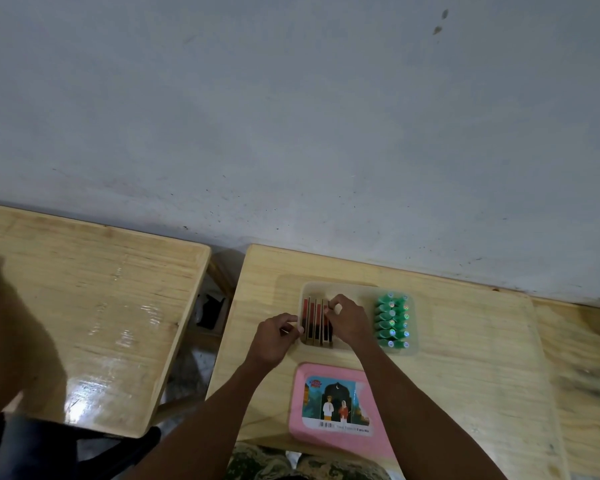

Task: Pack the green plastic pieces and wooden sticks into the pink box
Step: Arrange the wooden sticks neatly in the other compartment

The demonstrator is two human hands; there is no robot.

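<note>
Wooden sticks [316, 322] with red and dark bands stand in a row in the shallow translucent tray [347, 289] near the pale wooden bench's [465, 341] far edge. Left hand [274, 337] pinches the tray's left rim; right hand [347, 320] is closed on a stick (fingertips curled). Green plastic pieces [392, 322] fill the tray's right side. Pink plastic box [340, 408] lies shut at the near edge.

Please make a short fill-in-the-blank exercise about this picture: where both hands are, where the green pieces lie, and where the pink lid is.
1. Both hands, left hand and right hand, touch the ____ in the clear tray.
2. The green pieces lie at the tray's ____ end.
3. The pink lid lies ____ the person than the tray does.

Missing words: sticks; right; nearer to
</note>
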